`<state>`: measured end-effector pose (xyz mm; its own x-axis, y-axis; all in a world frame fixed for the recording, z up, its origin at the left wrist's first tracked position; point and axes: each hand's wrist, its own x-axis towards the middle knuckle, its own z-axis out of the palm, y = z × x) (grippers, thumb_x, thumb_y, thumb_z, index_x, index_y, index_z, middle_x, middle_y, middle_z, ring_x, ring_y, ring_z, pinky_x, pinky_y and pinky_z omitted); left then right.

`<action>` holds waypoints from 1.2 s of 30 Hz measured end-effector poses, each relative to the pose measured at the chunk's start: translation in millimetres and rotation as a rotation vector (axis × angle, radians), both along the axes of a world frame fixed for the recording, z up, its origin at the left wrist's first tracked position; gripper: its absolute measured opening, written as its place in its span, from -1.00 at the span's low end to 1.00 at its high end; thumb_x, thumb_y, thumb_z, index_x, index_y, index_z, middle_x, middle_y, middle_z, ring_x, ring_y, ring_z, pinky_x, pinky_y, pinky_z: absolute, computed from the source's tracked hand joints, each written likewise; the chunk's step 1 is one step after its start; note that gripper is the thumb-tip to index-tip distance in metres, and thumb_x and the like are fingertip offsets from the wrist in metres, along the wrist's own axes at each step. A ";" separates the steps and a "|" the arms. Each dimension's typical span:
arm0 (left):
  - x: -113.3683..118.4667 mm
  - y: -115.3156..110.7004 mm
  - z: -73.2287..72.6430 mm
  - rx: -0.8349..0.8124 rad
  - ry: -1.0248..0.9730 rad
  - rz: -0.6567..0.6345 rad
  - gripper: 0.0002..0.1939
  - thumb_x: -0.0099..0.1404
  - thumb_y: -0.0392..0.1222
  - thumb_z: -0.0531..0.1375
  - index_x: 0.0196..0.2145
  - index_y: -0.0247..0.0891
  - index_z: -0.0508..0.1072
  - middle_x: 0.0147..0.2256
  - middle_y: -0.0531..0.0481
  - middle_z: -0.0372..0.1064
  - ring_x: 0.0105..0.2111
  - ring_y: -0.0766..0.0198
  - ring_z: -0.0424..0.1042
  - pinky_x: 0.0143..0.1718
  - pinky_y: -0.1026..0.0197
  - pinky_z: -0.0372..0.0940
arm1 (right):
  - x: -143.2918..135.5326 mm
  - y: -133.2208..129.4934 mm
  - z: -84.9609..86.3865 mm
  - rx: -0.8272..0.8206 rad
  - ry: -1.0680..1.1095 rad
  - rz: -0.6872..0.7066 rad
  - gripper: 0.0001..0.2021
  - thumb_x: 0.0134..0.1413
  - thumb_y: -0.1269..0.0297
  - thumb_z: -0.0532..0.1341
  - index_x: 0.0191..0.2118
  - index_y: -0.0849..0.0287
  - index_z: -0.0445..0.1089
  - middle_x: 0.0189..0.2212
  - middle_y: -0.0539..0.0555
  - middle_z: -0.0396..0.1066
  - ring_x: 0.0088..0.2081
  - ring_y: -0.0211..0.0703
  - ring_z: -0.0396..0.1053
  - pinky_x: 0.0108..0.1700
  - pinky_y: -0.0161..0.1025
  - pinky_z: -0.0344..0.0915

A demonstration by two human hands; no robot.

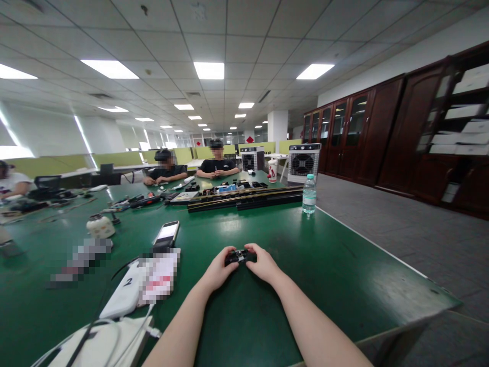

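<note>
white case [118,295]: a black "2" is borne on top.
pink-white paper [158,280]: red print is blurred.
left hand [218,269]: one end is pinched by thumb and fingers.
small dark part [240,257]: held between both hands, over the green table [244,321].
right hand [263,264]: the other end is pinched.
bottle [309,195]: its label is too small to be read.

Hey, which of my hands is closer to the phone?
Left: the left hand sits to the right of the phone, and the right hand is farther right.
</note>
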<state>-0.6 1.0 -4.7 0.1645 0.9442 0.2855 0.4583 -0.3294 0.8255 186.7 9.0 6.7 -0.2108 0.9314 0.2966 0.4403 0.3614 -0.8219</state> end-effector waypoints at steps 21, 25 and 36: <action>-3.0 2.7 -0.4 0.003 0.078 0.116 -0.51 0.06 -0.31 0.23 0.01 -0.29 0.39 0.00 -0.15 0.41 0.01 0.11 0.39 0.13 0.06 0.20 | -0.1 4.6 -3.2 -0.071 -0.037 0.037 -0.49 -0.11 0.53 0.16 0.06 0.29 0.34 -0.02 0.21 0.46 0.04 -0.10 0.39 0.16 -0.17 0.23; -2.4 1.7 0.9 0.005 0.113 0.126 -0.50 0.08 -0.32 0.22 0.02 -0.31 0.38 0.01 -0.16 0.41 0.02 0.11 0.39 0.12 0.07 0.21 | -0.4 3.7 -1.9 -0.064 -0.051 0.032 -0.50 -0.10 0.53 0.16 0.06 0.29 0.35 -0.01 0.20 0.45 0.04 -0.11 0.39 0.16 -0.18 0.23; -3.6 0.8 2.8 0.003 0.209 0.153 -0.54 0.08 -0.31 0.26 -0.01 -0.26 0.43 -0.03 -0.14 0.45 -0.01 0.09 0.42 0.08 0.10 0.24 | -0.3 4.7 -3.9 -0.054 -0.026 0.009 -0.54 -0.10 0.52 0.17 0.01 0.20 0.39 -0.04 0.14 0.48 0.01 -0.12 0.41 0.14 -0.16 0.25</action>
